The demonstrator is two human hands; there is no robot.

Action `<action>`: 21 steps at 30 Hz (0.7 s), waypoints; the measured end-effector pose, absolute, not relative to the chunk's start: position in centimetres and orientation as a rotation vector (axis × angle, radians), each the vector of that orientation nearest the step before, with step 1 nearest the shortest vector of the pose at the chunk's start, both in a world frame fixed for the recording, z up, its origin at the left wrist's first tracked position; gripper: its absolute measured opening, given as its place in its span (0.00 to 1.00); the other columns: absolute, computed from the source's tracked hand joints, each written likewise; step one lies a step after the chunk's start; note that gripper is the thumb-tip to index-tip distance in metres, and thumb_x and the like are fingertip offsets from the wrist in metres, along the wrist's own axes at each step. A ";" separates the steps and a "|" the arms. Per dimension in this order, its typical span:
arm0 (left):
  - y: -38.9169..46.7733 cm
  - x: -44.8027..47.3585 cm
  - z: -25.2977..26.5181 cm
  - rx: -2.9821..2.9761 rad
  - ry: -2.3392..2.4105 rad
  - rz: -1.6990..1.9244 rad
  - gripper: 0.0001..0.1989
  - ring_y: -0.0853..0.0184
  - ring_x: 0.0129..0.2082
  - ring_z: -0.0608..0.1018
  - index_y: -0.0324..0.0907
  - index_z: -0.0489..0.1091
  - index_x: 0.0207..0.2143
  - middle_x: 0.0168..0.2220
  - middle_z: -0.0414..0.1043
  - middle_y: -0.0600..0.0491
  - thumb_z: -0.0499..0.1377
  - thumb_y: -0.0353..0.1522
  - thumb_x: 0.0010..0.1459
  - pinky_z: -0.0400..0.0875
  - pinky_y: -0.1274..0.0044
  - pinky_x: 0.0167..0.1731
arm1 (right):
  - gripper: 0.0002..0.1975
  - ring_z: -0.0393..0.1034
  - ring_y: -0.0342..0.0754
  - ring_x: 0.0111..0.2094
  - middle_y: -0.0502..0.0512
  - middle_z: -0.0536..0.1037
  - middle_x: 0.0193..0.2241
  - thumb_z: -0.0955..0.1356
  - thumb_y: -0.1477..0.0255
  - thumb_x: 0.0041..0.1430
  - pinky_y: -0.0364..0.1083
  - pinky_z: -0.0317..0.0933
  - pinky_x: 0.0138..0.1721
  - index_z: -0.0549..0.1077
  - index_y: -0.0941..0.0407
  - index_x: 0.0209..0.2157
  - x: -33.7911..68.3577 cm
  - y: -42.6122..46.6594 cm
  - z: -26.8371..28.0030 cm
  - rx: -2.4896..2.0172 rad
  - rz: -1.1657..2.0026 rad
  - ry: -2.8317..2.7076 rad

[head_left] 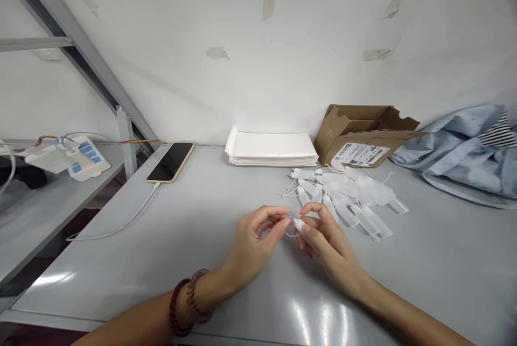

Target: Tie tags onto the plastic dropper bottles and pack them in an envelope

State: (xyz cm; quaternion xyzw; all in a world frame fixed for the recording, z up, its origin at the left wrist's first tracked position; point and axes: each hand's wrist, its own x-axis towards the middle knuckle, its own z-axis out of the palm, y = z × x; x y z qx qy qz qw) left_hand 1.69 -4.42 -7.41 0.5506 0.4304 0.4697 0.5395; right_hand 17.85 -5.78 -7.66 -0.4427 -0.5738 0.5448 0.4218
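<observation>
Above the grey table, my right hand (323, 233) pinches a small white piece with a narrow tip (299, 224) between thumb and fingers; most of its body is hidden in the palm. My left hand (256, 238) is closed, thumb against fingertips, on a thin white cord (291, 235) that loops from the tip of that piece. The two hands nearly meet. Just beyond them lies a loose pile of similar translucent white pieces (343, 195), some with thin cords sticking out. What these pieces are I cannot tell.
A stack of white padded envelopes (274, 148) lies against the wall. Right of it stands an open cardboard box (363, 136), then light blue cloth (472, 152). At left, a phone (171, 162) is plugged into a white cable (133, 219), near a metal shelf post (89, 55).
</observation>
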 end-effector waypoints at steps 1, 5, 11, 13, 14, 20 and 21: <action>-4.3 1.5 -7.5 1.324 1.006 1.106 0.09 0.67 0.36 0.78 0.39 0.74 0.38 0.34 0.77 0.51 0.61 0.32 0.55 0.74 0.77 0.40 | 0.09 0.52 0.40 0.20 0.41 0.61 0.19 0.58 0.63 0.65 0.41 0.50 0.23 0.55 0.52 0.42 17.9 -5.7 -7.7 -1.124 1.326 -1.475; -3.9 0.8 -8.0 1.352 0.966 1.026 0.13 0.66 0.39 0.78 0.40 0.73 0.44 0.36 0.77 0.51 0.61 0.32 0.55 0.75 0.75 0.42 | 0.08 0.53 0.40 0.21 0.42 0.61 0.20 0.57 0.66 0.64 0.42 0.51 0.24 0.55 0.53 0.43 17.9 -5.2 -7.5 -1.179 1.227 -1.570; -3.4 0.3 -8.3 1.498 0.882 1.031 0.16 0.67 0.40 0.76 0.40 0.71 0.49 0.39 0.75 0.50 0.59 0.31 0.57 0.74 0.74 0.44 | 0.08 0.51 0.40 0.19 0.40 0.59 0.18 0.57 0.68 0.62 0.42 0.50 0.23 0.56 0.53 0.43 17.9 -4.9 -6.8 -1.208 1.212 -1.569; -3.4 0.2 -8.2 1.544 0.882 1.026 0.15 0.68 0.40 0.76 0.40 0.71 0.48 0.40 0.75 0.50 0.59 0.31 0.58 0.74 0.75 0.43 | 0.09 0.51 0.40 0.19 0.41 0.59 0.18 0.57 0.68 0.62 0.42 0.50 0.23 0.55 0.53 0.44 17.9 -5.0 -6.7 -1.214 1.217 -1.571; -3.3 0.2 -8.2 1.559 0.882 1.024 0.14 0.68 0.40 0.76 0.41 0.71 0.48 0.40 0.75 0.50 0.58 0.31 0.58 0.74 0.75 0.43 | 0.09 0.52 0.40 0.19 0.41 0.60 0.18 0.57 0.68 0.62 0.42 0.50 0.23 0.55 0.53 0.44 17.9 -5.0 -6.8 -1.216 1.220 -1.573; -3.2 0.3 -8.0 1.545 0.888 1.049 0.11 0.67 0.41 0.76 0.39 0.73 0.44 0.40 0.75 0.49 0.58 0.31 0.58 0.73 0.76 0.45 | 0.09 0.53 0.41 0.20 0.42 0.62 0.19 0.57 0.67 0.62 0.42 0.50 0.23 0.55 0.53 0.44 17.9 -5.0 -7.1 -1.224 1.206 -1.587; -3.1 0.3 -8.0 1.538 0.887 1.057 0.11 0.67 0.41 0.77 0.39 0.73 0.44 0.40 0.75 0.49 0.58 0.31 0.59 0.73 0.76 0.44 | 0.09 0.52 0.41 0.20 0.42 0.61 0.20 0.57 0.67 0.63 0.42 0.49 0.23 0.55 0.53 0.45 17.9 -4.9 -7.2 -1.227 1.198 -1.588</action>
